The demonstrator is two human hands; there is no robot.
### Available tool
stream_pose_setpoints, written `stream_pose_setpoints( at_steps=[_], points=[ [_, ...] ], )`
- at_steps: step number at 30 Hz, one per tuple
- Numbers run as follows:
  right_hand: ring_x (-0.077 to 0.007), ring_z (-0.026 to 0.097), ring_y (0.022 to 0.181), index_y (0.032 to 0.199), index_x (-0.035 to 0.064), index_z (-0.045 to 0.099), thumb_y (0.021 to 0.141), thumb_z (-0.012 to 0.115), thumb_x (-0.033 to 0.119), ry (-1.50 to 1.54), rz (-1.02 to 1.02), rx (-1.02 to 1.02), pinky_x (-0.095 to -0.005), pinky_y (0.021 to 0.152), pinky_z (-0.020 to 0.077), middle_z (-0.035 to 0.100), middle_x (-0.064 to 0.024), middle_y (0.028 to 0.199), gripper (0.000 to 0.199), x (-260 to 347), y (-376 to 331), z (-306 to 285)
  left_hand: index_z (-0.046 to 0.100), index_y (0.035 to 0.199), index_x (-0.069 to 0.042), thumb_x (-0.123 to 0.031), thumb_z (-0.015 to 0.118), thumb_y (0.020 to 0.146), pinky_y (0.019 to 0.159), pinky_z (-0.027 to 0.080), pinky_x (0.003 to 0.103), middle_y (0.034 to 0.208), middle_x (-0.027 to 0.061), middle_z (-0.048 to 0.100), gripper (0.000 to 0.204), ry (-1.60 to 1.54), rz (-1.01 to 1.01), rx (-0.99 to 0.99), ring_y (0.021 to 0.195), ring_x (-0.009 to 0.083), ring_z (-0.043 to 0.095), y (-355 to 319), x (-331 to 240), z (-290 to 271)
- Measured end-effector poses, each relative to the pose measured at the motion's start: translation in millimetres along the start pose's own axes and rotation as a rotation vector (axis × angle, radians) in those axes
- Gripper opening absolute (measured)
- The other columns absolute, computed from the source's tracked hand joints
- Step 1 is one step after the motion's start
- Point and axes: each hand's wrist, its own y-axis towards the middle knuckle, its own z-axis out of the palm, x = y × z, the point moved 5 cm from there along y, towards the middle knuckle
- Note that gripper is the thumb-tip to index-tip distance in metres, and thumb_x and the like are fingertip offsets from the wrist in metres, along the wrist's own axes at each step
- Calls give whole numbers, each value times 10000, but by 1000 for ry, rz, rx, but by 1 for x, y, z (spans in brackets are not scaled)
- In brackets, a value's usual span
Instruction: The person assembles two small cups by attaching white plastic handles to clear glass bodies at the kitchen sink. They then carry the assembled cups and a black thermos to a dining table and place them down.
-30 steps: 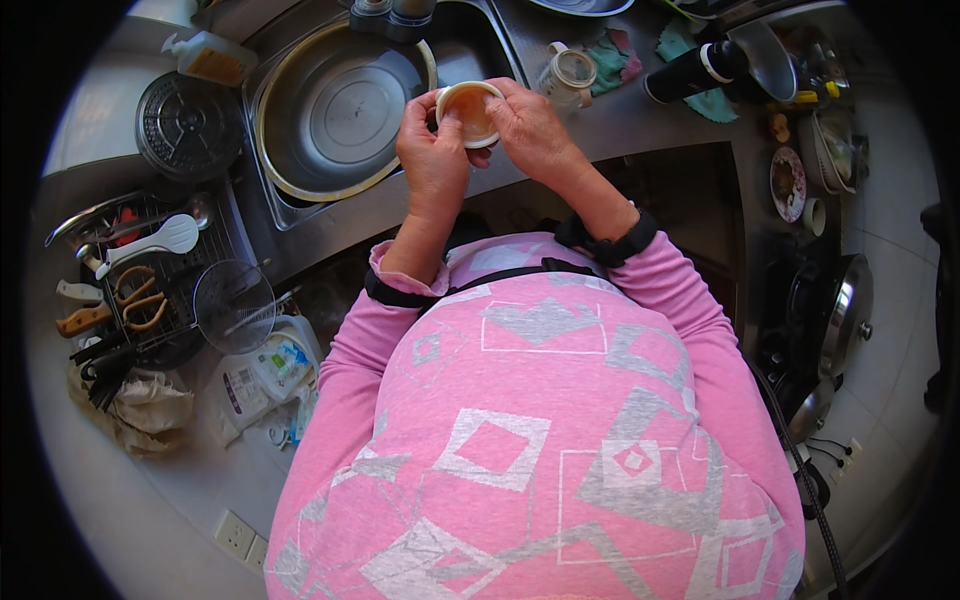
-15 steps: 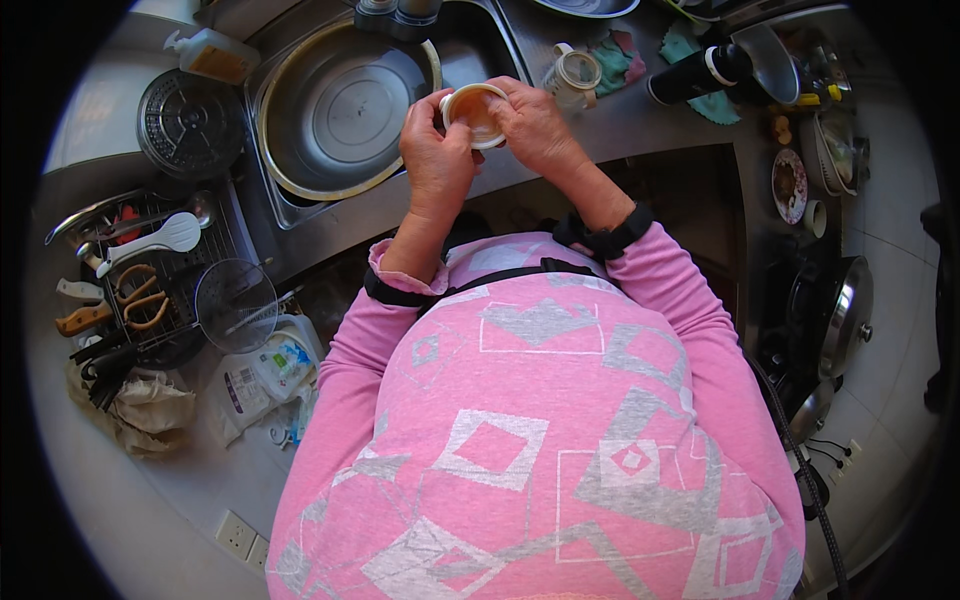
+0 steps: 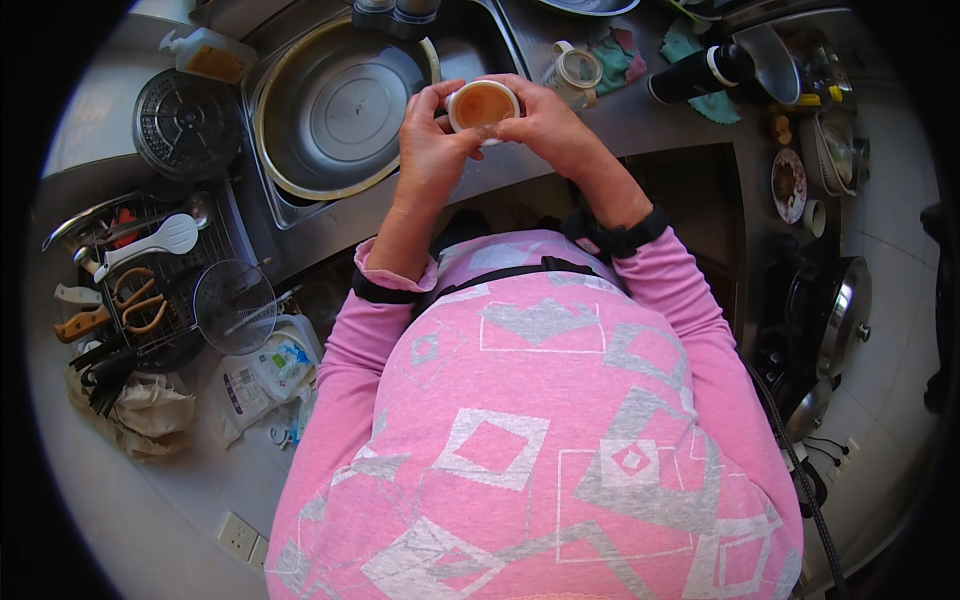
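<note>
Both my hands hold a small round white-rimmed cup (image 3: pixel 484 105) in front of the sink, its orange-brown inside facing up. My left hand (image 3: pixel 432 135) grips its left side, with the thumb at the near edge. On the other side, my right hand (image 3: pixel 545 125) has its fingers round the far rim and its thumb along the near rim. The cup's outer wall and underside are mostly hidden. Just left of the hands, a wide metal basin (image 3: pixel 360 120) with a yellowish rim sits in the steel sink (image 3: pixel 290 212). A clear glass jar with a handle (image 3: pixel 577 72) stands to the right.
A dish rack (image 3: pixel 215 235) with scissors, a white spatula and a strainer lies at left, near a soap bottle (image 3: pixel 215 55) and a round drain plate (image 3: pixel 188 122). At right are a black flask (image 3: pixel 700 75), cloths (image 3: pixel 680 42) and a patterned plate (image 3: pixel 789 186).
My thumbs have come out of the cup's inside to its near edge. The cup has shifted slightly right, and more of its orange-brown inside shows.
</note>
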Motion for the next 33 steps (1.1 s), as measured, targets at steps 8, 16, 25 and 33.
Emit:
stream_pose_setpoints(
  at_steps=[8,16,25,33],
  points=[
    [-186,650,999,1233,21,589,743,706,-18,-227,-47,-58,-307,867,528,663,-94,1063,506,-11,5,3,545,1142,-33,34,742,759,551,542,229,1132,92,584,436,402,320,-181,810,154,677,-3,-6,9],
    [-124,618,823,1299,-15,563,861,605,8,73,93,-147,-242,711,509,658,-73,1012,440,-7,0,-9,439,1197,40,-9,644,861,545,604,300,1048,189,595,396,-203,-163,-135,721,233,702,-3,6,3],
    [-176,616,1040,1355,-5,539,841,524,-28,93,-82,-130,-292,915,508,641,-105,1148,515,-6,-2,-6,488,1174,45,-29,634,848,504,571,274,1010,184,614,365,-99,-69,-109,651,210,681,-9,-3,7],
    [-259,632,1132,1411,-36,475,815,464,-64,-378,-124,-197,-329,995,475,643,-173,1250,597,-10,0,-6,557,1095,55,-65,634,878,432,509,246,763,118,645,260,91,-114,-26,538,169,649,-12,6,15]
  ],
)
